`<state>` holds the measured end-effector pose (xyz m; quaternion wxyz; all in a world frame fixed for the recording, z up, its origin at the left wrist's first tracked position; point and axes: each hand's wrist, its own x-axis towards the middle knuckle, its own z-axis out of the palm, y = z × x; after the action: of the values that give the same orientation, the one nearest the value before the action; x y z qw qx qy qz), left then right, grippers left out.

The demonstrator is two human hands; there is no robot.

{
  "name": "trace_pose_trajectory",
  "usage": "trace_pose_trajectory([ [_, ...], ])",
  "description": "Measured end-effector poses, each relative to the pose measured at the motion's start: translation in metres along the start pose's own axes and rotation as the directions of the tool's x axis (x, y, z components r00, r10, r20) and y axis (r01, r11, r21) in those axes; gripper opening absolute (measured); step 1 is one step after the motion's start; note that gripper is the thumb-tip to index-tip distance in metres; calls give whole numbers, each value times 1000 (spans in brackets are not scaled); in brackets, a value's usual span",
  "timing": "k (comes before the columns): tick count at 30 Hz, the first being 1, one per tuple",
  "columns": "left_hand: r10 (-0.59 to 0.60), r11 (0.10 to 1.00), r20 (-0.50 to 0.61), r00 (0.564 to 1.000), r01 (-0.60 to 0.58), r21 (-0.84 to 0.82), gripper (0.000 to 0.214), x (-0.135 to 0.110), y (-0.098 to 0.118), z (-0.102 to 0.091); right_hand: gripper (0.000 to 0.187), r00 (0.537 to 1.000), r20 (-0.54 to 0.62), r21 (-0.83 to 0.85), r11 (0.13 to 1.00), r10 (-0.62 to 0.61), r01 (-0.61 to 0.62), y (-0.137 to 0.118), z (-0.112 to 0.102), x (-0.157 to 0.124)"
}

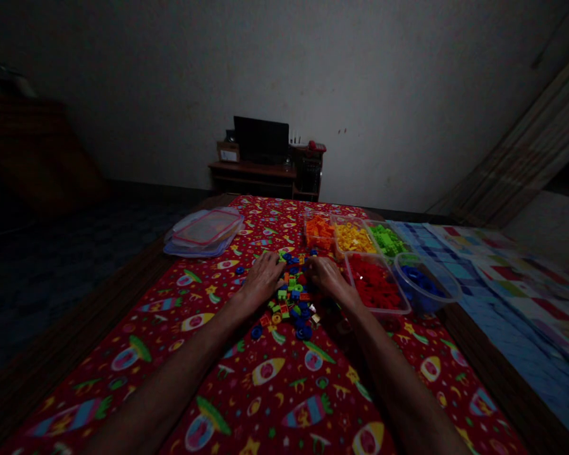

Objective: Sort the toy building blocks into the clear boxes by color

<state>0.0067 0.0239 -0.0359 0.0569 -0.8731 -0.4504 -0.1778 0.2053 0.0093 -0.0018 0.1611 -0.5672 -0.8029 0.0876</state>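
Observation:
A mixed pile of small toy building blocks (294, 294) in blue, green, orange and yellow lies on the red patterned cloth (265, 404). At the pile's left side is my left hand (264, 275), its fingers bent over the blocks and its thumb apart. On the opposite side, my right hand (325, 275) has its fingers curled together. A bit of red shows by those fingertips, but what they hold is too dark and small to name. Loose blue round pieces (256, 332) sit around the near edge of the pile.
Beyond my right hand stand clear containers of orange blocks (319, 232), yellow blocks (354, 238), green blocks (387, 241), red blocks (374, 281) and blue pieces (420, 281). Stacked lids (205, 230) lie at the left. A monitor (262, 140) stands against the back wall.

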Motion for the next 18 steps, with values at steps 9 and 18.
trace_pose_trajectory([
  [9, -27, 997, 14, 1000, 28, -66, 23, 2, -1, 3, 40, 996, 91, 233, 972, 1, -22, 10, 7, 13],
  [18, 4, 1000, 35, 999, -5, 23, 10, 3, 1, 2, 29, 979, 199, 32, 999, -37, 32, 5, 1, 12],
])
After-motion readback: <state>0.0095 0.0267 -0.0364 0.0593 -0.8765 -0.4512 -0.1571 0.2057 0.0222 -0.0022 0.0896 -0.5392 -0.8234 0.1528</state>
